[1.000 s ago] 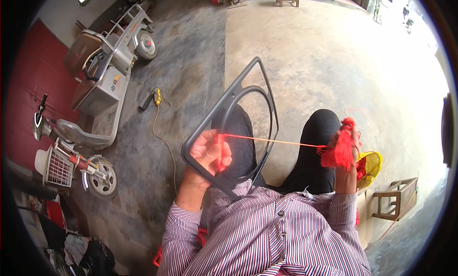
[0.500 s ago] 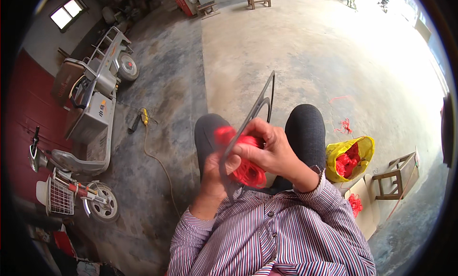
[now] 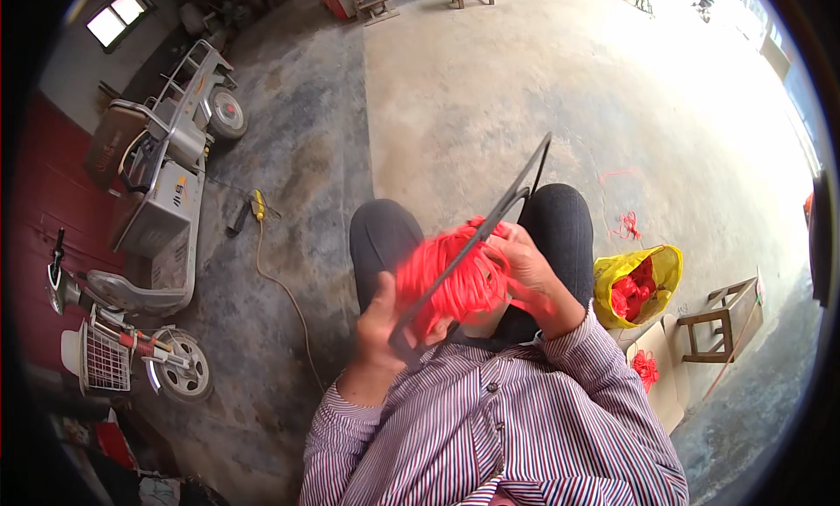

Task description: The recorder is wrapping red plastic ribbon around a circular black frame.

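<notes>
A loosely wound bundle of red twine [image 3: 442,283] is between my hands, over my lap. My left hand [image 3: 381,322] cups its left side from below, thumb raised, with the other fingers partly hidden underneath. At the bundle's right, my right hand [image 3: 529,265] has its fingers closed on the strands. A thin, dark, bent frame [image 3: 516,193] slants across the front of the bundle, its lower end beside my left hand; what it is and how it is held I cannot tell. Motion blurs part of the bundle's left edge.
To my right stands a yellow bag [image 3: 667,283] with red twine inside, near a small wooden stool [image 3: 722,318]. Another red tangle [image 3: 645,368] rests on a pale surface; loose red strands [image 3: 628,226] lie on the floor. A cargo tricycle [image 3: 166,217] and a cable [image 3: 284,289] are at left.
The red bundle has turned and shows a broader, wound side. The dark frame's upper end has swung right. My right hand has shifted to the bundle's right edge, and my left thumb has lifted.
</notes>
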{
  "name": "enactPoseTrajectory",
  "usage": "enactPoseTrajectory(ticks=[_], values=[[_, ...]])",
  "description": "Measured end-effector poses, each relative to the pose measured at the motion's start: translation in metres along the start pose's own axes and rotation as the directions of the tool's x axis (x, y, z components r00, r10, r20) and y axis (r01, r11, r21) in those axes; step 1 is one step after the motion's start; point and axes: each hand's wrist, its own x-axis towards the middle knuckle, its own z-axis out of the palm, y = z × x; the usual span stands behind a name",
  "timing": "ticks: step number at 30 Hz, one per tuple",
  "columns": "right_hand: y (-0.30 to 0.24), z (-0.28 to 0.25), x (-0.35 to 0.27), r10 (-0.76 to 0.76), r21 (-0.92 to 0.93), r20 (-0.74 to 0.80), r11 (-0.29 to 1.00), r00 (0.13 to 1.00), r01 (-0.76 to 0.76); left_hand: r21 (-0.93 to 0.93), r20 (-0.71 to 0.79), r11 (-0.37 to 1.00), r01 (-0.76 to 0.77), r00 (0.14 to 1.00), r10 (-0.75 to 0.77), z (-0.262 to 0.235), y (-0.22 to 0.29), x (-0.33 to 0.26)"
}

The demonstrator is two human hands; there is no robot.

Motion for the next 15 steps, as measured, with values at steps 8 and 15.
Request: enactPoseTrajectory(ticks=[8,15], values=[[-0.036,-0.06,-0.035,-0.437,0.001,0.202,0.895,0.876,0.446,0.255,-0.066,0.945,-0.203,0.972,0.227,-0.027,0.023,0.001],[-0.086,-0.045,-0.073,-0.512,0.302,0.618,0.855,0.597,0.421,0.331,-0.103,0.913,-0.237,0.953,0.284,-0.028,0.037,-0.001]])
